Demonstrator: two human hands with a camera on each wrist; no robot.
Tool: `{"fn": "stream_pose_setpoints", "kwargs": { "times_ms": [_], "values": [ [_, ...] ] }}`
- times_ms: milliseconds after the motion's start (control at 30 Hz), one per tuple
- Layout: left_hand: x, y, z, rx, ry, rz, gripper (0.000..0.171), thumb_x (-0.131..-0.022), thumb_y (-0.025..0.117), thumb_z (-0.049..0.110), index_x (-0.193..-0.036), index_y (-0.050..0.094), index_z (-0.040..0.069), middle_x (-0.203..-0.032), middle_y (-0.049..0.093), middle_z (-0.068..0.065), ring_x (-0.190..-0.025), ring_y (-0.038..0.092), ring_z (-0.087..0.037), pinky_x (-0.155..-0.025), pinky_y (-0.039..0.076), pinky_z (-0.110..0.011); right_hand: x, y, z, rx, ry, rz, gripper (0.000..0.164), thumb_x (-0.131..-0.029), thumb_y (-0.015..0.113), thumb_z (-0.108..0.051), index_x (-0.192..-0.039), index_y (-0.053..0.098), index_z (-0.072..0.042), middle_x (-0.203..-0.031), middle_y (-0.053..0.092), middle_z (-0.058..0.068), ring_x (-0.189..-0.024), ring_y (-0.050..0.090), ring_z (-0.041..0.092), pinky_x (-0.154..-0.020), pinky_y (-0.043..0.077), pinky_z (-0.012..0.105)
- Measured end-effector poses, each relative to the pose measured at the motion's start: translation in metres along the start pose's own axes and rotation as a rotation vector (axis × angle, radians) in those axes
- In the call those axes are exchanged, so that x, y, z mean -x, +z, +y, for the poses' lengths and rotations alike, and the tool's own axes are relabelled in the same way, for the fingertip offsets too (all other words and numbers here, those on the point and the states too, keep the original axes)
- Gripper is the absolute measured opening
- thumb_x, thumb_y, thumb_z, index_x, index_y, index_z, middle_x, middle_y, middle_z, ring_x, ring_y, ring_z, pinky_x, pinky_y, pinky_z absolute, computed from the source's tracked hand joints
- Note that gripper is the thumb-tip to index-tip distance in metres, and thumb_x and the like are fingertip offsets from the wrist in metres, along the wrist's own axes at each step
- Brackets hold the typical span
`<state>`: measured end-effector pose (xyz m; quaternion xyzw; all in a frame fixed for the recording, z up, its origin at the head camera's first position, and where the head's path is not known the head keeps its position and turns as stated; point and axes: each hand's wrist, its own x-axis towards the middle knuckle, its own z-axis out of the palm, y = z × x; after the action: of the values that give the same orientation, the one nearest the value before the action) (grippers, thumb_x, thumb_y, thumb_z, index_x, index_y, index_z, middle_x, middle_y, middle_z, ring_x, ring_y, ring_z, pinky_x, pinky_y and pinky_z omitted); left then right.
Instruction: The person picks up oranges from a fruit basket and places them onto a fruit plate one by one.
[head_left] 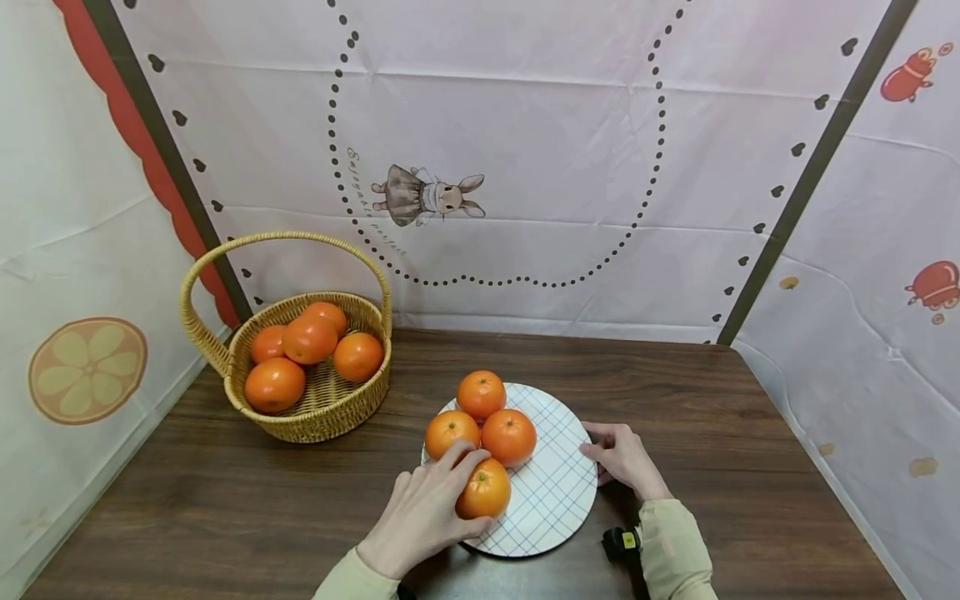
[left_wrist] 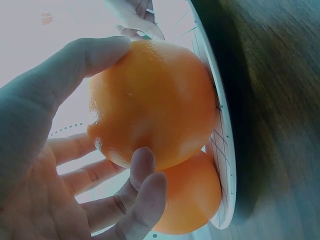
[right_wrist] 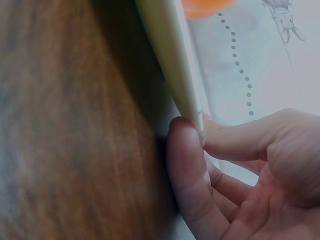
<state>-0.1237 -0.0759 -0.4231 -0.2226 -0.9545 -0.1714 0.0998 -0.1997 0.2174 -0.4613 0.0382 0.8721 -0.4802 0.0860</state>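
Note:
A round white plate (head_left: 558, 492) with a blue grid pattern bears several mandarins on its left half. My left hand (head_left: 427, 504) holds the nearest mandarin (head_left: 487, 490), its thumb on the near side and fingers over the far side. In the left wrist view this mandarin (left_wrist: 155, 102) sits against the plate, touching or close to another mandarin (left_wrist: 187, 195). Further back on the plate lie three others, including a mandarin (head_left: 509, 437) at the middle. On the plate's right rim my right hand (head_left: 624, 458) pinches the edge between thumb and fingers, as the right wrist view shows.
A wicker basket (head_left: 330, 421) with a tall arched handle stands at the back left, holding several more mandarins (head_left: 275, 385). The dark wooden table (head_left: 720, 467) runs to printed cloth walls at the back and sides. A small black device (head_left: 619, 543) is by the right wrist.

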Motion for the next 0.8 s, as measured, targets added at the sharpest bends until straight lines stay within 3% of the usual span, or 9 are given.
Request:
{"fn": "stream_pose_setpoints", "kwargs": {
  "times_ms": [600,800],
  "values": [
    [-0.0004,-0.0006,0.0006,0.027,-0.005,-0.011,0.074,-0.068,0.088,0.046,-0.132,0.059,0.023,-0.121,0.059,0.008,-0.074,0.064,-0.020,-0.053,0.036,-0.031,0.0010,-0.0006,-0.0008,0.004,-0.005,-0.002,0.043,-0.095,0.066,-0.006,-0.137,0.060,0.000,-0.078,0.061,0.012,-0.057,0.059,0.015,-0.054,0.058,0.034],
    [0.0004,-0.0008,0.0007,-0.005,0.016,0.002,0.075,-0.068,0.088,0.045,-0.133,0.059,0.024,-0.124,0.059,0.007,-0.075,0.065,-0.020,-0.053,0.035,-0.030,0.0011,-0.0005,-0.0015,0.005,0.008,0.003,0.043,-0.095,0.065,-0.005,-0.138,0.059,-0.001,-0.077,0.061,0.012,-0.057,0.059,0.016,-0.054,0.058,0.034]
  ]
}}
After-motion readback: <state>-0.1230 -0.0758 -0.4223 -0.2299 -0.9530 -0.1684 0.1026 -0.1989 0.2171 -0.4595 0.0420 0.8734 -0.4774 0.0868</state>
